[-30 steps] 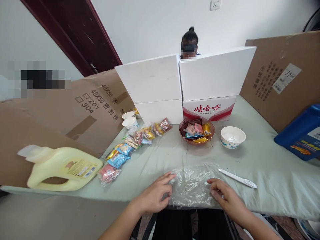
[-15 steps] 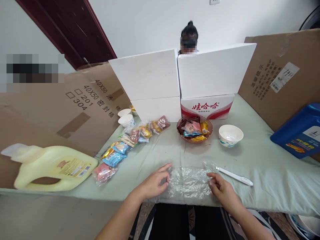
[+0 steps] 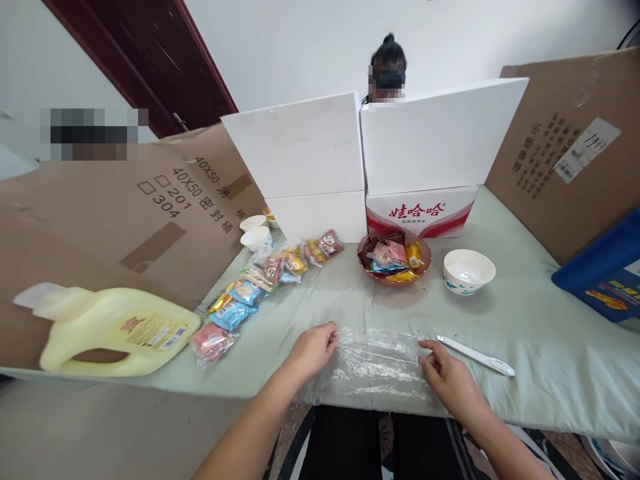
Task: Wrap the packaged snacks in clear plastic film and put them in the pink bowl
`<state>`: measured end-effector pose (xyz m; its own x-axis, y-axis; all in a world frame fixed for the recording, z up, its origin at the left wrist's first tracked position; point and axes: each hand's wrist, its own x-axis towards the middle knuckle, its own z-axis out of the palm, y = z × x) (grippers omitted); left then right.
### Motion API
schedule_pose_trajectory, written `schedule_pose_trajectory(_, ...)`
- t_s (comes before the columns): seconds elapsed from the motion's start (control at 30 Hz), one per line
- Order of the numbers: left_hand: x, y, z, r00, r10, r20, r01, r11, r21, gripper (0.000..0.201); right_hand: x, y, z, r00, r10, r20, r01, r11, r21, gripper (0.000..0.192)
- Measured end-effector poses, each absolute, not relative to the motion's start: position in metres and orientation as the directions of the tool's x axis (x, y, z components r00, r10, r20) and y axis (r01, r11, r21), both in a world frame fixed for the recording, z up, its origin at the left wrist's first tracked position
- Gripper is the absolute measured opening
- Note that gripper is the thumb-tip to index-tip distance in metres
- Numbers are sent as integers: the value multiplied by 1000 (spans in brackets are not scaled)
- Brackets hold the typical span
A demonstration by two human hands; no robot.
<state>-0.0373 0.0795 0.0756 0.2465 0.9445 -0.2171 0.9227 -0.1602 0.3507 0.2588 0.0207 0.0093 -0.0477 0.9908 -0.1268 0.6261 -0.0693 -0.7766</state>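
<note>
A clear plastic bag [image 3: 377, 367] lies flat near the table's front edge, crinkled and shiny. My left hand [image 3: 313, 350] is closed on its upper left corner, fingertips pinched together. At the bag's right edge, my right hand [image 3: 447, 380] grips the film between thumb and fingers, the index finger stretched a little apart. The bag is spread between both hands and looks empty. Just right of my right hand rests a slim white stick-like tool [image 3: 475, 355], whose kind I cannot make out.
Beyond the bag stand a glass bowl [image 3: 367, 267] of wrapped snacks and a white bowl [image 3: 469, 272]. Snack packets [image 3: 233, 313] form a line at left, beside a yellow jug [image 3: 135, 333]. A blue bottle [image 3: 600, 280], cardboard [image 3: 200, 193] and white boxes [image 3: 300, 147] surround the table; people are beyond.
My left hand has gone from spread fingers to a pinch on the bag's corner. The film looks more stretched out. The view has shifted slightly.
</note>
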Motion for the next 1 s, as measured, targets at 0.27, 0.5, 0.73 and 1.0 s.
schedule_pose_trajectory(0.27,-30,80,56,173,979,-110,977,-157,144,27,256,17,-8,36,995,94,928,2,-374,37)
schedule_pose_trajectory(0.5,-3,55,49,413,874,256,893,-444,71,29,239,20,21,-173,821,545,911,343,-227,28)
schedule_pose_trajectory(0.73,3,43,4,599,794,103,785,-608,121,65,219,31,-12,-491,790,367,844,536,-27,67)
schedule_pose_trajectory(1.0,-78,35,-6,444,878,179,881,-465,91,64,227,29,-19,-454,843,290,861,498,-100,66)
